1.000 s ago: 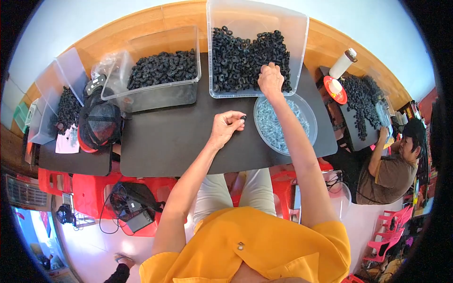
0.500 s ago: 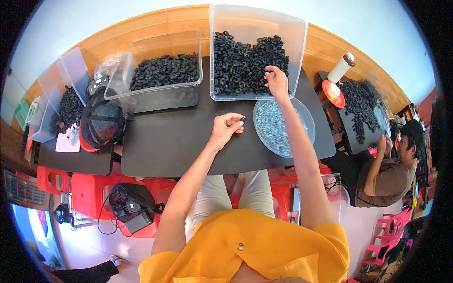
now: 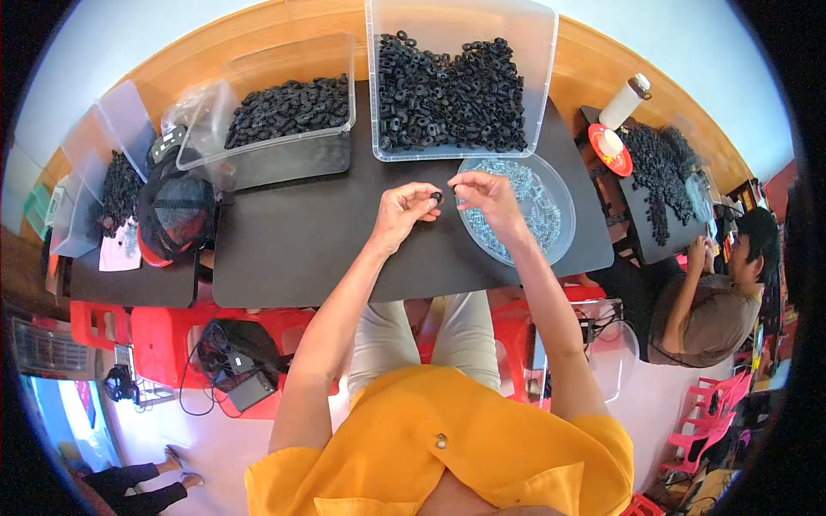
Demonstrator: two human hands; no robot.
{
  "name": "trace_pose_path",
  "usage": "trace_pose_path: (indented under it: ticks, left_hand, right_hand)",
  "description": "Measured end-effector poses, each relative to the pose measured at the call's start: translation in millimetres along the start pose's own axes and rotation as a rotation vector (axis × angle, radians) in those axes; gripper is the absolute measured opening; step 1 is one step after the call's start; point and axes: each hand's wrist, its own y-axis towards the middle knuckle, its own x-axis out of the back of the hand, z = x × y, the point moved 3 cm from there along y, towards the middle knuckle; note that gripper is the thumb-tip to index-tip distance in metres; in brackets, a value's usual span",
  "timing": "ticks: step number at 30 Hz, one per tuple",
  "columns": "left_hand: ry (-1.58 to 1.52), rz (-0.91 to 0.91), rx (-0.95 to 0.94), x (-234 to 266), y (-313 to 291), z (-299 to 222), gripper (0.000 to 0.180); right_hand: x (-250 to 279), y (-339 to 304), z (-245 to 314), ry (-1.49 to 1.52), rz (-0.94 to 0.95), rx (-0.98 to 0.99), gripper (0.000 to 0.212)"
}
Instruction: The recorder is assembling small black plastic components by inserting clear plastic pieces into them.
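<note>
The thumb and fingers (image 3: 422, 191) of your left hand (image 3: 403, 215) pinch a small black ring (image 3: 436, 196), which is held up over the dark tabletop (image 3: 301, 249), in front of your body; your right hand (image 3: 490, 205) is just beside it, its thumb and forefinger curled toward the ring, and whether anything sits between those fingertips you cannot tell from this view. Your right hand and wrist overlap the left side of a round clear plastic tub (image 3: 569, 225); many small pale bluish pieces (image 3: 538, 193) lie in the tub, too fine to make out singly.

Just beyond the tub stands a large clear plastic bin (image 3: 465, 21), with a deep pile of small black parts (image 3: 452, 99) in it, some of them ring-shaped; to its left, near the far side of the table, is a lower clear bin (image 3: 292, 159), which holds more black pieces (image 3: 288, 112). On a side table (image 3: 641, 227) to your right a heap of black pieces (image 3: 658, 176) is spread near a red plate (image 3: 609, 163) and a white bottle (image 3: 623, 103) with a brown cap; a co-worker in a brown top (image 3: 718, 314) sits there, hands together near the table edge.
</note>
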Motion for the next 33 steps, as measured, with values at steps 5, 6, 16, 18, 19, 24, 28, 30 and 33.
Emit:
trace_pose_path:
  ticks: [5,6,16,18,19,24,28,30,33]
  left_hand:
    - [0.002,-0.003,-0.016,1.6,-0.9,2.7,0.018]
    - [-0.01,-0.001,-0.016,1.4,-0.8,3.4,0.018]
    - [0.011,0.016,-0.003,-0.7,-1.9,0.3,0.018]
    - [0.016,0.014,0.004,-0.9,-2.1,-0.1,0.018]
    - [0.023,0.011,0.01,-0.7,-2.2,0.0,0.018]
    - [0.019,0.025,0.014,-0.5,-1.3,1.8,0.018]
    - [0.026,0.027,0.013,-1.3,-1.4,1.4,0.018]
    - [0.03,0.032,0.009,-1.5,-1.2,1.1,0.018]
    - [0.027,0.034,0.003,-1.2,-1.2,0.9,0.018]
  right_hand:
    - [-6.7,-3.4,-9.4,0.032,-0.002,-0.041,0.015]
    - [-7.3,-4.1,-9.3,0.053,-0.013,-0.026,0.015]
    - [-11.8,-7.4,-5.8,-0.165,-0.094,-0.008,0.011]
    - [-12.6,-7.9,-2.8,-0.241,-0.102,0.026,0.01]
    - [-12.3,-7.7,-2.5,-0.242,-0.101,0.026,0.01]
    - [-10.2,-7.1,3.0,-0.422,-0.06,0.047,0.009]
    - [-9.6,-6.9,0.3,-0.292,-0.079,0.034,0.009]
    - [-10.3,-7.1,1.7,-0.319,-0.068,-0.001,0.009]
    - [-12.0,-7.8,6.0,-0.399,-0.068,0.003,0.008]
